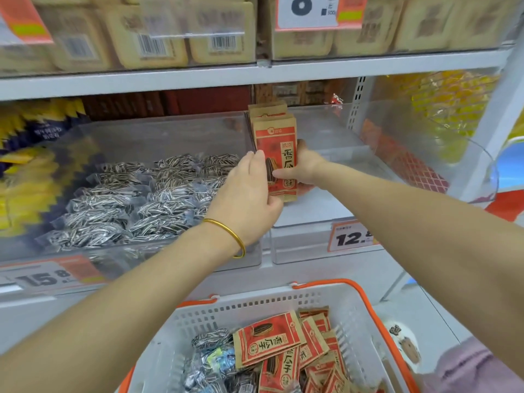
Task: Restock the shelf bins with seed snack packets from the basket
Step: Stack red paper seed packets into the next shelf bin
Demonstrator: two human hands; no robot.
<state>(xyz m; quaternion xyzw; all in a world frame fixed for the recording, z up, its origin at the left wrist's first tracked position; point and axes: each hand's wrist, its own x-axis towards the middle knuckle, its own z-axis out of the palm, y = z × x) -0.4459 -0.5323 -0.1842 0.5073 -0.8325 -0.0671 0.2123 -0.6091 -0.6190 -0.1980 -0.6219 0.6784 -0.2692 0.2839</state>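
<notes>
At white shop shelf [170, 80], clear bin [326, 214], red packets [276, 148], basket [255, 305] beneath

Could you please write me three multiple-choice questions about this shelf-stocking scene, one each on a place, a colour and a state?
1. Where is the stack of red packets?
A. Lying in the bin of striped seeds
B. Held upright over the clear bin with the 12 price tag
C. On the top shelf

2. What colour are the handles of the basket?
A. Blue
B. Green
C. Orange

3. What is the grip on the stack?
A. The left hand and right hand both hold it
B. Only the left hand holds it
C. Neither hand touches it

Answers: 1 B, the stack stands in the hands over that bin; 2 C, orange handles run along the white rim; 3 A, fingers of both hands wrap its sides.
</notes>
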